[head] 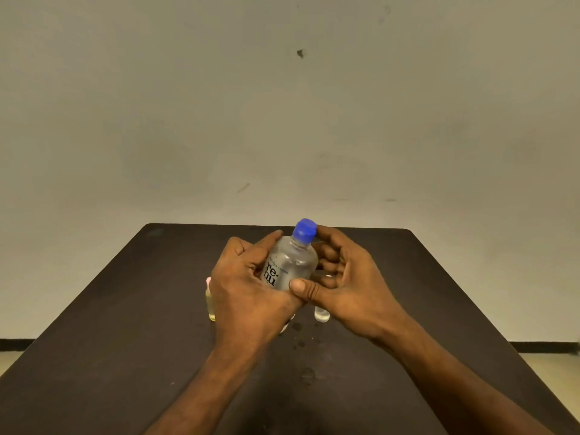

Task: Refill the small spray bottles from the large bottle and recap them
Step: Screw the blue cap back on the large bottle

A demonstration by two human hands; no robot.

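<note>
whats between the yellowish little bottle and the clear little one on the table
In the head view, the left hand gripping the large bottle covers that stretch.

Above the dark brown table (pixel 125 309), the left hand (pixel 248 284) grips the clear plastic large bottle (pixel 290 262), the right hand (pixel 342 277) touches its blue screw cap (pixel 305 229), and two small spray bottles, one yellowish (pixel 211 304) and one clear (pixel 322 314), stand beneath.

From my feed the light is dim, warm and yellowish, spread evenly with no hard shadows. The wall (pixel 282 105) darkens toward the corners. Wide-angle distortion splays the dark surface (pixel 125 324) outward toward the lower edges. Detail is soft overall, and small wet spots on the surface catch faint glare.
</note>
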